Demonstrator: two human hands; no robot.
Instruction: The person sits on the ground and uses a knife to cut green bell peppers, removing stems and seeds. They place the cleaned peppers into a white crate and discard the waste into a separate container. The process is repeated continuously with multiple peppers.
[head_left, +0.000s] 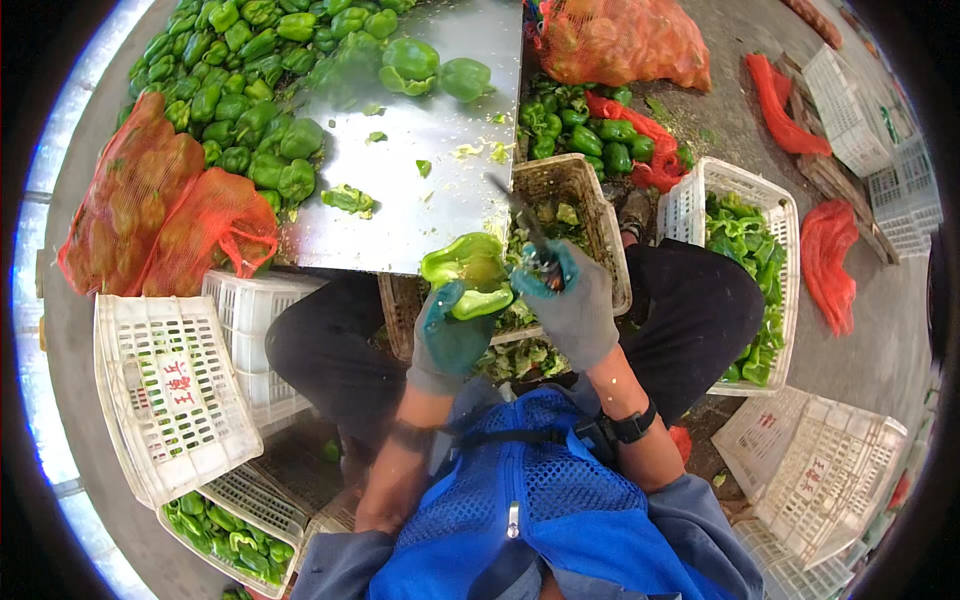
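Note:
In my gloved left hand (452, 334) rests a cut-open green bell pepper (469, 270), its pale hollow inside facing up. My gloved right hand (566, 300) grips a knife (529, 217) close to the pepper's right side; its dark blade points up and away, somewhat blurred. Both hands are over a scrap-filled plastic crate (619, 259) between my knees. Just beyond is a metal tabletop (375, 247) strewn with seeds and bits of pepper. A cut pepper core (348, 199) lies on it, and two whole bell peppers (409, 66) sit farther back.
A large heap of green peppers (247, 120) covers the table's left side beside red mesh sacks (142, 202). White crates (176, 390) stand at my left. To my right, another crate (791, 292) holds pepper pieces (742, 255). A full mesh sack (622, 41) lies beyond the table.

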